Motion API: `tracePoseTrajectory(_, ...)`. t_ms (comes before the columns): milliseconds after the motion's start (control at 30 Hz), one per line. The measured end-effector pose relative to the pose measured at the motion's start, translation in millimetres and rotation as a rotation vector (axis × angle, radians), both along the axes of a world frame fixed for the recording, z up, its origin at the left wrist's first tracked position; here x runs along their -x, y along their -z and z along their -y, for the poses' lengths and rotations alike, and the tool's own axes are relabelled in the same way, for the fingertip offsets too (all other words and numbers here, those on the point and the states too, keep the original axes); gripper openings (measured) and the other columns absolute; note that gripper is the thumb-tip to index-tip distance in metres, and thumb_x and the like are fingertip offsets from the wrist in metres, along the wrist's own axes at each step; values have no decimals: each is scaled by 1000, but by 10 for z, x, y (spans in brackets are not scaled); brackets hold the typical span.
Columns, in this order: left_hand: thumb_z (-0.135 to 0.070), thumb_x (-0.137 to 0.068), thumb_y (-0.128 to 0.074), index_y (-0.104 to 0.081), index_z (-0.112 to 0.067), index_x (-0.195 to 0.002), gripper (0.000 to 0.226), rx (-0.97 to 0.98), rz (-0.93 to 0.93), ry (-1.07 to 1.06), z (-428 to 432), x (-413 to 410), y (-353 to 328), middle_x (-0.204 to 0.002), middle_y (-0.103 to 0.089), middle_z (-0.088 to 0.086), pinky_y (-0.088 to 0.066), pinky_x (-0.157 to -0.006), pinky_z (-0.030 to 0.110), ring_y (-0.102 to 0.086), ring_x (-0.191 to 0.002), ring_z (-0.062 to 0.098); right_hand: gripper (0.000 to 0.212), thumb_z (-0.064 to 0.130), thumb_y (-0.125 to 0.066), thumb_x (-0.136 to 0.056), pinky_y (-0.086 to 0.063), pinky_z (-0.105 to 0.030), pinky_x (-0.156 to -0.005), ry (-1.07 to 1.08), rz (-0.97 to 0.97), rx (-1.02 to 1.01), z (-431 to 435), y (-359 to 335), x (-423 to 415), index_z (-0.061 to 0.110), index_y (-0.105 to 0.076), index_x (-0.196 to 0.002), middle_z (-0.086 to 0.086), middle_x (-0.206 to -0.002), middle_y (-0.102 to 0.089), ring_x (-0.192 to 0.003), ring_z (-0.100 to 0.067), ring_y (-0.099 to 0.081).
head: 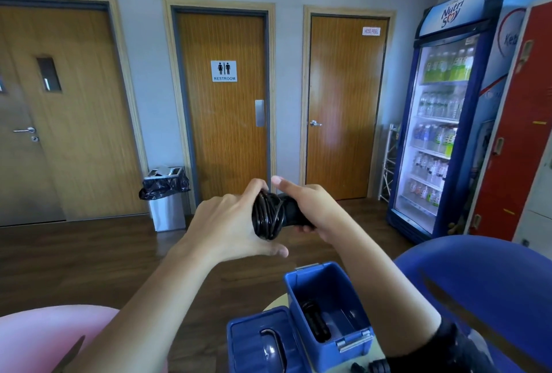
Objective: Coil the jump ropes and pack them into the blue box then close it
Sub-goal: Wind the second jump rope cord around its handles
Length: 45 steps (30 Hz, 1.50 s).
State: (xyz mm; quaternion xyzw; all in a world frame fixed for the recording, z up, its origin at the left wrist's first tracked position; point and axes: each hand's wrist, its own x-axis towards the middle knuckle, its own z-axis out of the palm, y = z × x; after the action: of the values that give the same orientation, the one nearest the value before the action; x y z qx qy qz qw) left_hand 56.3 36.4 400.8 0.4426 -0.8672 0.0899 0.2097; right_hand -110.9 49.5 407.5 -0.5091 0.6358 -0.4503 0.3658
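Observation:
I hold a black jump rope (268,215) in mid-air, its cord wound into a tight coil around the handles. My left hand (230,223) cups the coil from the left. My right hand (310,203) grips the black handles from the right, with the index finger raised. Below stands the open blue box (346,342) with another black jump rope (315,323) lying inside. Its blue lid (248,339) with a handle lies flat just left of the box. Black rope parts (370,368) show at the bottom edge near the box.
The box and lid rest on a small pale round table (276,302). A blue chair (478,277) is on the right, a pink seat (53,333) at the bottom left. Behind are three wooden doors, a bin (167,202) and a drinks fridge (442,121).

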Motion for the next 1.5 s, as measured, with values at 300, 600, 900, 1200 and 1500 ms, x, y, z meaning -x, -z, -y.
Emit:
tracePoseTrajectory(300, -63, -52, -80, -40, -46, -124, 84, -504, -342, 176, 117, -161, -163, -123, -57, -10, -45, -83, 31, -56, -104, 10, 48, 58, -64, -81, -38, -20, -35, 117, 133, 329, -15, 215, -13, 10, -64, -82, -5, -65, -65, -42, -12, -58)
tracePoseTrajectory(600, -24, -85, -70, -75, -24, -77, 9, -678, -1440, 88, 322, -85, 88, -105, -71, 0, -45, -100, 45, -61, -110, 22, 44, 58, -46, -88, -56, -38, -68, 65, 105, 466, -59, 271, -88, 15, -54, -92, -11, -84, -64, -78, -27, -65)
tracePoseTrajectory(900, -37, -92, -60, -62, -19, -80, 22, -48, -1242, 13, 142, 78, 198, -56, -51, -9, -34, -53, 16, -48, -51, 3, 79, 74, -47, -80, -60, -43, -76, 195, 251, 364, -1, 357, -186, 8, -53, -124, -8, -84, -69, -81, -23, -71)
tracePoseTrajectory(1200, -44, -93, -56, -53, -26, -65, 33, -340, -1326, 94, 273, 104, 108, -50, -41, -16, -32, -64, 25, -39, -52, 0, 40, 45, -48, -96, -48, -38, -58, 272, 270, 573, -35, 282, -226, 6, -51, -88, -12, -71, -53, -63, -24, -52)
tracePoseTrajectory(1500, -43, -94, -53, -52, -26, -71, 29, -287, -1270, 248, 288, 137, 29, -58, -42, -19, -32, -64, 22, -39, -58, 0, 24, 40, -44, -99, -51, -37, -56, 329, 342, 558, -63, 134, -189, 17, -45, -105, 2, -65, -49, -56, -12, -51)
